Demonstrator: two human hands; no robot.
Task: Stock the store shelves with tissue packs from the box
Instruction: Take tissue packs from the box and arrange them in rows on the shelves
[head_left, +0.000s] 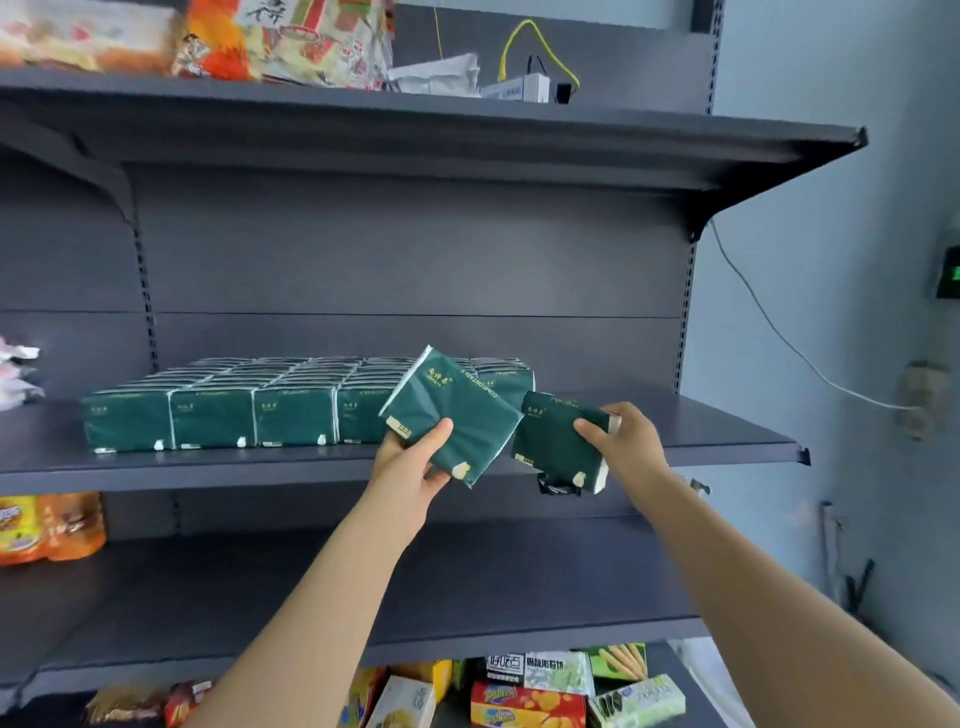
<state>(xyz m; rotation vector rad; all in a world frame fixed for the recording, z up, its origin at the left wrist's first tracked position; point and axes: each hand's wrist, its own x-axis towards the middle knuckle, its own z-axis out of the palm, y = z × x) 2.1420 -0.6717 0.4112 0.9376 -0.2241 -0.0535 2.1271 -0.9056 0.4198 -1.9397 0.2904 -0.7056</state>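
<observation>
Up at the middle shelf (727, 441), the left hand (415, 462) grips a tilted tissue pack (457, 415); the right hand (628, 441) pinches a second pack (556, 441). Both hang just right of the stocked row (234, 410).

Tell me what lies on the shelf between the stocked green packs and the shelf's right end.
Head view: bare grey shelf there; only the right hand with its dark green tissue pack hangs before it.

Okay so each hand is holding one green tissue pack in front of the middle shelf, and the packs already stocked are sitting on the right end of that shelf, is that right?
Not quite. The stocked packs sit on the left and centre of the middle shelf; its right end is bare. The rest holds: the head view shows the left hand and the right hand each holding one green pack.
</observation>
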